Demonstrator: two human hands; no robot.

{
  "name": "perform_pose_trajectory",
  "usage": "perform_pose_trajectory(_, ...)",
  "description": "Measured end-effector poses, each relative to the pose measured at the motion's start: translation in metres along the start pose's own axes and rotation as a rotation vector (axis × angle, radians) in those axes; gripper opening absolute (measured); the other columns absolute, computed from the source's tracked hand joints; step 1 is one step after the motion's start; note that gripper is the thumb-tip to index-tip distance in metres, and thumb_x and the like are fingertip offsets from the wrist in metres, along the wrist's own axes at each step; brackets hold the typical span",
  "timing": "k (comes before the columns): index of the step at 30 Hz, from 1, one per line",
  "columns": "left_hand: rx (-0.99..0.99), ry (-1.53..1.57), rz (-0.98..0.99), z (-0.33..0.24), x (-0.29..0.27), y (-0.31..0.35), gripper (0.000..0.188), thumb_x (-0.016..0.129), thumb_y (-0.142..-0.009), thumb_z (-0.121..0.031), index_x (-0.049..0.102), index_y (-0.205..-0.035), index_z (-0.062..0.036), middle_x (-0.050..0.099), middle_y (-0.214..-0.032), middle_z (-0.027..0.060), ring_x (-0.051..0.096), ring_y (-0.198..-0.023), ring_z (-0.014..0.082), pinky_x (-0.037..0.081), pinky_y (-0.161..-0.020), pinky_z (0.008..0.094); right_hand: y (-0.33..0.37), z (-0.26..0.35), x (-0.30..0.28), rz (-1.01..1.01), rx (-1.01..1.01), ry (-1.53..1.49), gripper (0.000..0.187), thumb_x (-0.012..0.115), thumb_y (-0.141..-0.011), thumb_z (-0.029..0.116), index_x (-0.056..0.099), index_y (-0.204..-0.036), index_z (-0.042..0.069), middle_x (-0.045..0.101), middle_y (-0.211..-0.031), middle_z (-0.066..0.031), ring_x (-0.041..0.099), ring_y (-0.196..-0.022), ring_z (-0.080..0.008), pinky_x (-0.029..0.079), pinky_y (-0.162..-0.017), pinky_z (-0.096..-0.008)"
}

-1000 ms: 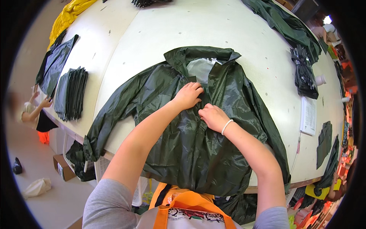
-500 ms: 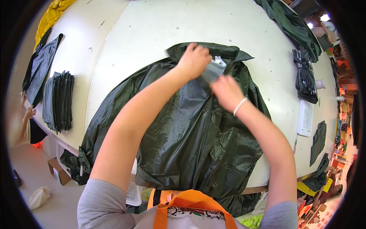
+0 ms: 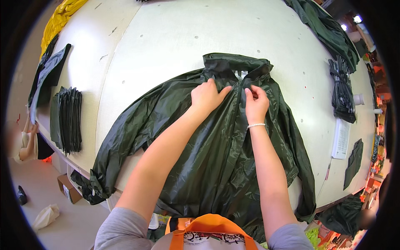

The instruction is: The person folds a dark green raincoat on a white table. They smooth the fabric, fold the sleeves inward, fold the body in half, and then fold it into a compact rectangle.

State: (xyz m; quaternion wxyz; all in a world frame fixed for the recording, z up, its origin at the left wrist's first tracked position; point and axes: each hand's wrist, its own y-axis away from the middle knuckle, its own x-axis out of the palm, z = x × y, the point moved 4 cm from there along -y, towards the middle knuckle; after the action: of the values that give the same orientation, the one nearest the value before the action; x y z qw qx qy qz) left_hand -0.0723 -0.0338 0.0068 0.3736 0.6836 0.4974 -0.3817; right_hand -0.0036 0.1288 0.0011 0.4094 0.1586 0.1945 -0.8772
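A shiny dark green rain jacket (image 3: 200, 154) lies front up before me, its collar (image 3: 237, 62) standing at the far end. Just below the collar, my left hand (image 3: 207, 96) is closed on the left side of the jacket's front, thumb stretched toward the middle. Across the front opening, my right hand (image 3: 257, 105) pinches the other front edge between thumb and fingers. A small white label (image 3: 240, 74) shows inside the neck. One sleeve (image 3: 112, 154) hangs over the table edge at left; the other lies along the right side.
Folded dark green pieces (image 3: 68, 121) stand stacked at left on the white table (image 3: 166, 37). Beyond them, another person's hands (image 3: 31, 129) hold dark cloth. A tied dark bundle (image 3: 343, 89), a white printed sheet (image 3: 341, 139) and a folded dark piece (image 3: 353, 164) lie at right.
Both hands have come nearer to me, below the collar. The jacket's front edges now lie close together, covering the grey lining that showed before. The collar has risen upright.
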Motion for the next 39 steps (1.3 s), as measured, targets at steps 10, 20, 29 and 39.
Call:
perform_pose_trajectory(10,0.044,0.125,0.188,-0.024,0.034,-0.053,0.031,0.068,-0.080,-0.030,0.068,-0.083,0.0009,0.067,-0.076,0.0178,0.068,-0.068,0.0287,0.054,-0.062,0.0381,-0.005,-0.021,0.037,0.044,-0.107,0.033,0.012,0.068,-0.079,0.006,0.070,-0.089,0.000,0.064,-0.076,-0.0145,0.063,-0.064,-0.0264,0.050,-0.062,-0.0325)
perform_pose_trajectory(20,0.101,0.802,0.430,-0.014,0.043,-0.050,0.030,0.062,-0.090,-0.023,0.064,-0.081,0.0051,0.057,-0.057,0.0033,0.053,-0.045,0.0108,0.043,-0.043,0.0248,-0.010,-0.038,0.038,0.171,0.091,-0.318,0.012,0.067,-0.082,0.003,0.068,-0.093,-0.004,0.066,-0.080,-0.0043,0.057,-0.068,-0.0066,0.046,-0.061,-0.0212)
perform_pose_trajectory(29,0.134,0.730,0.352,-0.012,0.048,-0.048,0.032,0.060,-0.092,-0.026,0.060,-0.074,0.0013,0.054,-0.056,0.0029,0.051,-0.046,0.0092,0.041,-0.042,0.0253,-0.002,-0.035,0.039,0.133,-0.085,-0.197,0.010,0.066,-0.081,-0.001,0.066,-0.091,-0.003,0.063,-0.081,-0.0079,0.059,-0.064,-0.0122,0.047,-0.059,-0.0233)
perform_pose_trajectory(39,0.144,0.343,-0.111,-0.019,0.037,0.000,0.042,0.061,-0.085,-0.040,0.053,-0.087,0.0013,0.063,-0.079,0.0240,0.062,-0.080,0.0419,0.048,-0.068,0.0475,0.055,0.005,0.011,0.254,-0.201,0.179,0.055,0.059,-0.075,-0.002,0.046,-0.127,-0.005,0.050,-0.117,-0.0231,0.047,-0.108,-0.0404,0.040,-0.096,-0.0421)
